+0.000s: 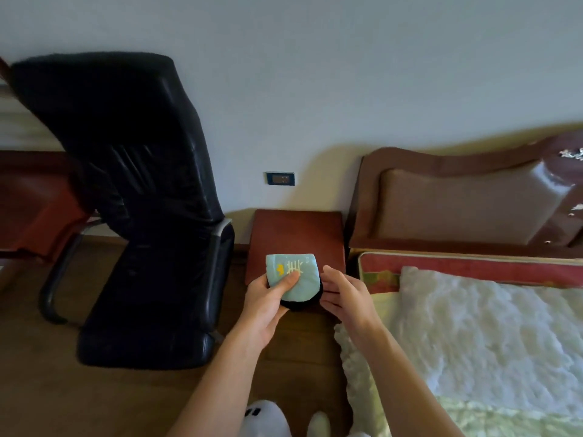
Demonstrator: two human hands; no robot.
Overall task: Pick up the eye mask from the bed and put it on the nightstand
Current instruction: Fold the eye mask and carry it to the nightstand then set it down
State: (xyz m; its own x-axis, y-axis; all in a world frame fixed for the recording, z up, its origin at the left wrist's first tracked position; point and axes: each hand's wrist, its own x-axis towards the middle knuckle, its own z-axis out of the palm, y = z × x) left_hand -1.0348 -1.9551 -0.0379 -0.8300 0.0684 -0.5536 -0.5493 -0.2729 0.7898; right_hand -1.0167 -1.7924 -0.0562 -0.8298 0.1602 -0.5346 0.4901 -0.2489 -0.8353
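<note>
The eye mask (296, 277) is light blue with a pale pattern, a yellow mark and a black underside, folded in half. My left hand (268, 301) grips it from the left, thumb pressed on its top. My right hand (342, 293) touches its right edge with curled fingers. The mask hovers over the front edge of the reddish-brown nightstand (296, 234), which stands between a chair and the bed (473, 326).
A black leather office chair (142, 216) stands left of the nightstand. The brown padded headboard (457, 200) rises at right, with a white fluffy blanket (489, 335) on the bed. A wall socket (280, 178) sits above the nightstand. White slippers (268, 419) show at the bottom.
</note>
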